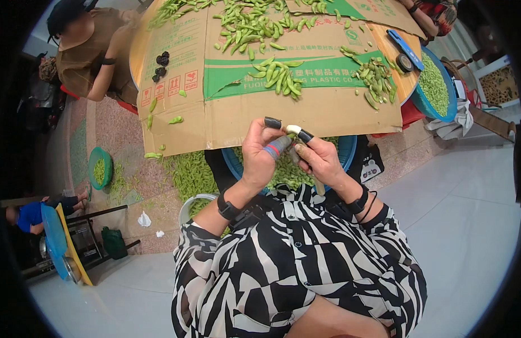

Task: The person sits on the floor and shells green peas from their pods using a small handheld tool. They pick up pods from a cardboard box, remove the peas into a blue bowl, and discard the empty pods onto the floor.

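Observation:
My left hand [259, 162] pinches a green bean pod [291, 136], mostly hidden by the fingers. Grey, blue and red wrapping covers its thumb, and black tape covers one fingertip. Against the pod, my right hand [323, 160] is closed around a small tool whose pale handle [319, 186] sticks out below the palm; its working end cannot be made out. White and black wraps sit on a right finger. Both hands are above a blue basin [352, 154] of shelled green beans [288, 171]. Ahead on the cardboard lies a small pile of pods [281, 78].
Flattened cardboard [260, 112] covers the table, bearing a larger pod heap [247, 29], empty husks [376, 78], a black tape roll [404, 63] and a blue tool [402, 46]. Another blue basin [433, 84] stands right. A person [95, 55] sits left. Pods [192, 173] cover the floor.

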The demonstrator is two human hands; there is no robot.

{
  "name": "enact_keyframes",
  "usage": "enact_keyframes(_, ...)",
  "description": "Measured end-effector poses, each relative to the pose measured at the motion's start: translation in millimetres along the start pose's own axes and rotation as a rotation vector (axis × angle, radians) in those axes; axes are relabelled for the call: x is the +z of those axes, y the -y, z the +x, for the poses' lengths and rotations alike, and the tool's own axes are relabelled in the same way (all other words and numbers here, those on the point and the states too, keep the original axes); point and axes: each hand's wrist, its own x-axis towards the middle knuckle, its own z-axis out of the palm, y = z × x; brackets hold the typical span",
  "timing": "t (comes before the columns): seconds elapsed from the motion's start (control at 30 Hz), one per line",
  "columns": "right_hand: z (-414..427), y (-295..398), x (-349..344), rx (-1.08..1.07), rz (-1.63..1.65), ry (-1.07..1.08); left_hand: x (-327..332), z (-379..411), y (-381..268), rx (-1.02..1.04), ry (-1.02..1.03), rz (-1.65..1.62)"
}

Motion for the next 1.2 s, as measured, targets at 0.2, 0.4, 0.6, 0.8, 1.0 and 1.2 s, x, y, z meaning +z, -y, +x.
enact_keyframes(0.2,5,-7,-15,-0.006,0.225,0.146,0,11,-18,-0.217,0.053,-0.183)
enact_keyframes(0.4,22,-7,-15,-0.736,-0.498,0.092,-13,19,-11,-0.581,0.170,-0.499)
enact_keyframes(0.6,12,-10,-21,-0.387,-0.519,0.011,-5,15,-13,-0.427,0.080,-0.186)
enact_keyframes(0.8,12,-13,-16,-0.261,-0.339,-0.113,-19,3,-36,-0.232,0.197,0.361)
enact_keyframes(1.0,14,6,-35,-0.143,-0.005,-0.139,-85,-25,-125,0.111,0.520,1.697)
enact_keyframes(1.2,35,9,-32,-0.084,-0.005,-0.174,-71,36,-111,0.350,0.339,1.370)
